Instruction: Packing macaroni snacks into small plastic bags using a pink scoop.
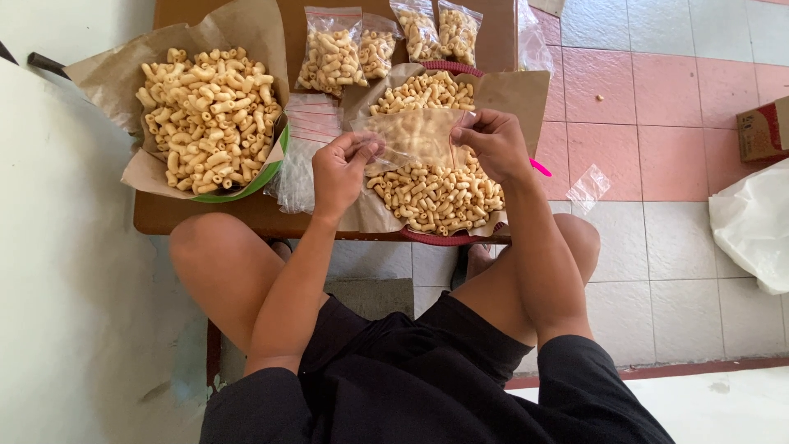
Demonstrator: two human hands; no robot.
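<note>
I hold a small clear plastic zip bag [413,136] stretched between both hands above a paper-lined red basket [444,239] of tan macaroni-shaped snacks [436,196]. My left hand [343,168] pinches the bag's left edge. My right hand [493,144] pinches its right top corner. The bag looks empty. A green bowl [251,187] lined with brown paper holds larger curled snacks [205,115] at the left of the low wooden table [205,218].
Several filled zip bags [333,57] lie at the table's far edge. A stack of empty bags [306,140] sits between bowl and basket. One loose bag [589,187] lies on the tiled floor, with a white sack [752,222] and a cardboard box [763,130] at right.
</note>
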